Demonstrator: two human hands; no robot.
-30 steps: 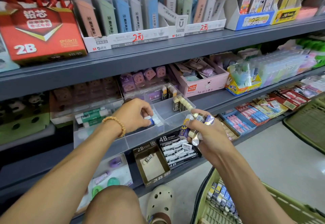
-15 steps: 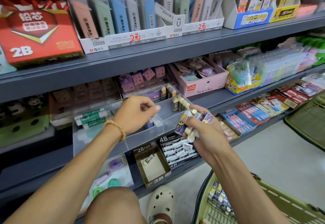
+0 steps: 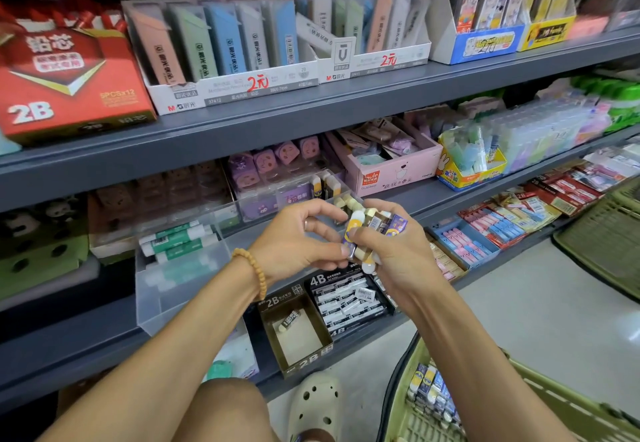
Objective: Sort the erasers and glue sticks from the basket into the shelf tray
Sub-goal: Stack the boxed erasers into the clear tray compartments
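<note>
My right hand (image 3: 398, 254) grips a bundle of erasers (image 3: 375, 228), cream blocks in blue, yellow and dark sleeves. My left hand (image 3: 294, 244) has come against the bundle, and its fingertips pinch one of the erasers at the lower edge. Both hands hover just in front of the clear plastic shelf tray (image 3: 180, 289). The tray's left compartment holds green-and-white glue sticks (image 3: 176, 239). Cream erasers (image 3: 346, 204) stand in its right compartment, partly hidden by my hands. The green basket (image 3: 540, 410) sits at the bottom right with more erasers (image 3: 433, 393) in it.
Below the tray are a brown 2B box (image 3: 298, 334) with one eraser and a black 4B box (image 3: 346, 299). A pink box (image 3: 388, 164) and packets fill the shelf to the right. A second green basket (image 3: 606, 237) stands far right. My knee and shoe are below.
My left hand has left the tray's middle compartment and moved right to the bundle in my right hand, where it now pinches an eraser. The right hand has risen slightly.
</note>
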